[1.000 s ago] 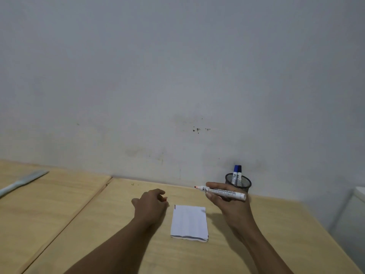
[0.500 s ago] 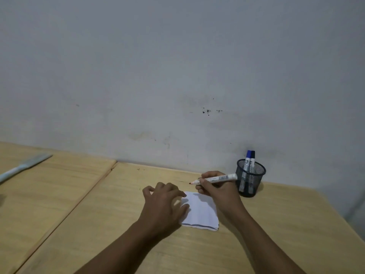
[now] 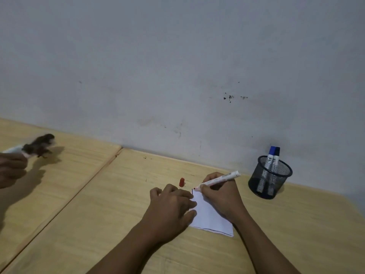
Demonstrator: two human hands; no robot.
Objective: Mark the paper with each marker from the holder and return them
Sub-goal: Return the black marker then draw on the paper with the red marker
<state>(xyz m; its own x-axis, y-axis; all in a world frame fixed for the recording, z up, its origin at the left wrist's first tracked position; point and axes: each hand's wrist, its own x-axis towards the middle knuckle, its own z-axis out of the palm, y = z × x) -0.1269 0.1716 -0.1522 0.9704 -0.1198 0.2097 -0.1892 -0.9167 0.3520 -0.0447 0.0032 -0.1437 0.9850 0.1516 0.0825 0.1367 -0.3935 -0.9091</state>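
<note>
A small white paper (image 3: 210,218) lies on the wooden table (image 3: 98,214). My right hand (image 3: 223,194) grips an uncapped red marker (image 3: 219,179), its tip touching the paper's far left corner beside a short dark line. My left hand (image 3: 171,208) presses flat on the paper's left edge, fingers spread. The red cap (image 3: 181,182) stands on the table just beyond my left hand. A black mesh holder (image 3: 269,177) at the right holds a blue-capped marker (image 3: 270,157) and a black-capped marker (image 3: 276,158).
The grey wall runs close behind the table. At the far left another person's hand (image 3: 10,169) holds a blurred dark and white object (image 3: 37,145) over the neighbouring table panel. A seam (image 3: 79,192) divides the two panels.
My right hand has lowered the red marker's tip onto the paper. My left hand has settled on the paper. The red cap now shows on the table. Another hand has entered at the left.
</note>
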